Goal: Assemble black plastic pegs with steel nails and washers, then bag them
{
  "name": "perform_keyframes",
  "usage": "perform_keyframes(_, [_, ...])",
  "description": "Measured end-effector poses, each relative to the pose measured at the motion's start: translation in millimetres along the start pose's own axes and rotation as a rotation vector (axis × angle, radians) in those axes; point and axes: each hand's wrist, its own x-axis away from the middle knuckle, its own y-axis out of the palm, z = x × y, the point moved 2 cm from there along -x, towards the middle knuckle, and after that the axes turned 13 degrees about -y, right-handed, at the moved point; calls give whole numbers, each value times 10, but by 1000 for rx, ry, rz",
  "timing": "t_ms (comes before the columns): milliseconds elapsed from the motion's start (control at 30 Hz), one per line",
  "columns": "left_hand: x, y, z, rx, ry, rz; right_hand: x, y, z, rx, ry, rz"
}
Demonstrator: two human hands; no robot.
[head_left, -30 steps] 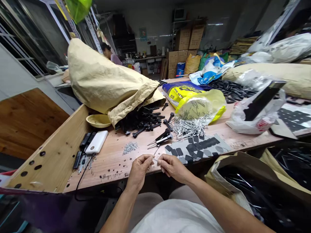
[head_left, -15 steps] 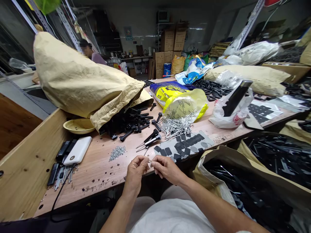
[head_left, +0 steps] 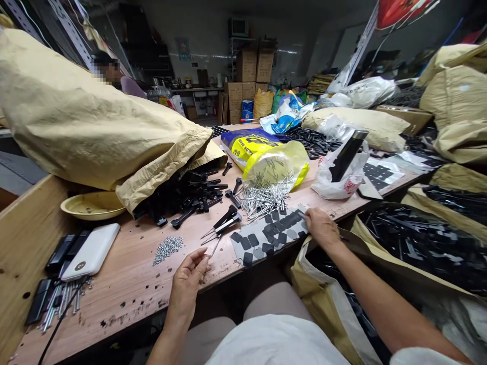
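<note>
Thin rod (head_left: 216, 245) in pinch of left hand (head_left: 189, 278) — right hand (head_left: 321, 226) now away at gray sheet (head_left: 258, 228), finger grip unclear

Even, fairly bright light, seemingly from above, covers the bench (head_left: 127, 271), with deep shadow under its front edge; the far wall (head_left: 209, 38) is dim, crossed by thin white glare streaks. Metal rods (head_left: 264, 198) glint, while black pads (head_left: 253, 240) near the front edge look matte. Wide-angle distortion stretches the paper sack (head_left: 83, 116) at the left. Square mosaic hides the head of a person (head_left: 131, 87); distant objects look soft.
</note>
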Motion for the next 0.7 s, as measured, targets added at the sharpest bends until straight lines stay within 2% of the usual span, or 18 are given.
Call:
perform_keyframes(67, [2,6,-22,6,15,5,219,150,-416,-132,-113,-83])
perform_keyframes(100, [9,4,-28,22,26,11,344,243,-663,-333,-239,-171])
perform_keyframes(133, [18,-3,-32,40,35,14,465,323,-888,-545,-307,-236])
perform_keyframes(167, [29,-15,-33,58,45,17,568,389,-1073,-743,-311,-280])
perform_keyframes(200, [42,-32,-32,70,54,19,647,443,-1217,-927,-280,-322])
perform_keyframes(267, [70,-81,-23,77,73,37,732,521,-1383,-1163,-127,-393])
perform_keyframes(333, [94,-144,-12,72,92,66,744,557,-1449,-1259,-27,-470])
perform_keyframes(400, [102,-219,-7,65,106,100,715,542,-1450,-1239,-36,-489])
perform_keyframes(467, [81,-316,-11,44,130,147,679,476,-1367,-1123,-125,-430])
perform_keyframes(533, [34,-440,-17,-23,187,206,664,381,-1143,-947,-213,-350])
perform_keyframes(600, [-28,-583,-19,-158,266,281,683,287,-724,-751,-225,-313])
perform_keyframes(700, [-115,-777,-4,-458,368,449,763,191,201,-472,-141,-326])
